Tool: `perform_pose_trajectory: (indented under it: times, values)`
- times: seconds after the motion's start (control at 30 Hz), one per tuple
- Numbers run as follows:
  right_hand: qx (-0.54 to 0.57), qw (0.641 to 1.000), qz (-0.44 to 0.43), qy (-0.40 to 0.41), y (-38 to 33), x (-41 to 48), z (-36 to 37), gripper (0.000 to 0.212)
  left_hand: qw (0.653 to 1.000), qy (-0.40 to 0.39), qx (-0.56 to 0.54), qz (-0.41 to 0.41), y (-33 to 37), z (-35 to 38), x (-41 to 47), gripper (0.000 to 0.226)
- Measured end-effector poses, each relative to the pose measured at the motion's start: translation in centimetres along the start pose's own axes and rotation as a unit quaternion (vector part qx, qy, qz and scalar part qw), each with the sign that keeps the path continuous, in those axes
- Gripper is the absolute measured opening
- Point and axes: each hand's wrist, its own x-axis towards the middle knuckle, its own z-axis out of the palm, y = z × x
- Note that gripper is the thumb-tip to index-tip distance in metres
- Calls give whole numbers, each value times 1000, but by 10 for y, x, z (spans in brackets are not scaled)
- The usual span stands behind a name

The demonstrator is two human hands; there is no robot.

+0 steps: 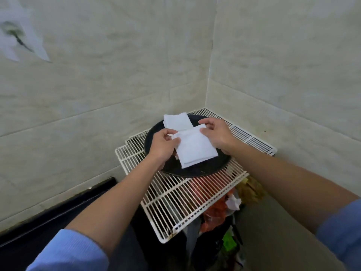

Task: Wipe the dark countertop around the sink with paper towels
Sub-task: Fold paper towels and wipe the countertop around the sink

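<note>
Blue sleeves [68, 251] are framing the forearms; fingers [173, 142] of the left hand [163, 145] and right hand [216, 133] are pinching the top edge of a folded paper towel [195, 151] over the dark pan [195, 171]. Keeping it folded thick is likely serving best for the dark worktop [82, 204] lying lower left

Two hands are showing, the left hand [163, 145] and the right hand [216, 133], with two blue sleeves [68, 253], and together they are pinching one folded paper towel [195, 149]. A second paper towel [175, 121] is lying behind it, making two white towels in all, both sitting over a single round dark pan [195, 172]. At least two white wire racks [185, 202] are overlapping beneath the pan, one dark countertop [58, 212] is showing at lower left, and the bags [214, 214] under the racks are lying too jumbled to count.
</note>
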Motion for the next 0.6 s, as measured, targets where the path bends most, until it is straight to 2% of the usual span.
perform_pose_trajectory:
  times: [0.2,0.3,0.4,0.5,0.6]
  values:
    - [-112,993,-42,19,28,72,25,27,997,34,66,-23,-7,9,77,23]
    - [-167,986,-27,-11,45,83,35,29,989,39,140,-15,-23,14,99,22]
    - [-261,963,-36,-46,60,83,43,35,974,55,220,5,-39,17,103,23]
    - [-350,929,-116,-17,70,77,40,42,937,82,332,73,-51,19,94,32]
    - [-397,878,-267,13,79,69,35,42,864,82,447,214,-60,15,80,32]
